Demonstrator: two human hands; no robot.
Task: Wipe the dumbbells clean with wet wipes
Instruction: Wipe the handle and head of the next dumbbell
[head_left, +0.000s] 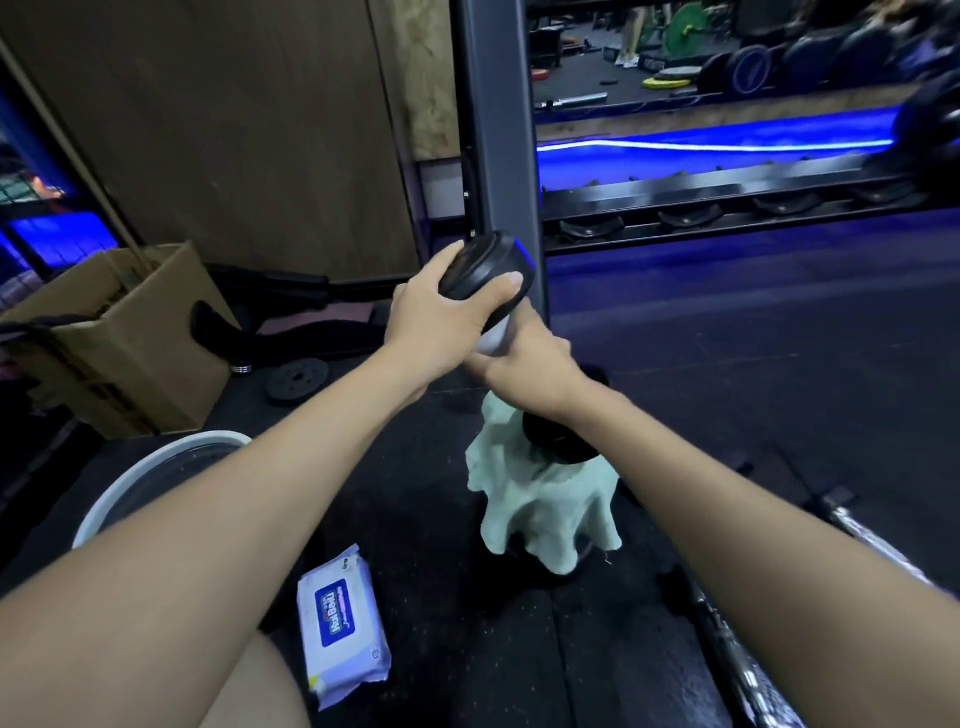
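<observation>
A black dumbbell is held upright and tilted in front of me. My left hand grips its upper head, thumb over the rim. My right hand is curled round the handle, with a white wipe showing at the top of the fist. The dumbbell's lower head rests on a pale green cloth draped over something on the floor. A white and blue pack of wet wipes lies on the black mat near my left knee.
A white-rimmed bucket stands at the left, beside a cardboard box. A small weight plate lies on the floor. A dark rack post and dumbbell rack rise behind. A chrome bar lies at the right.
</observation>
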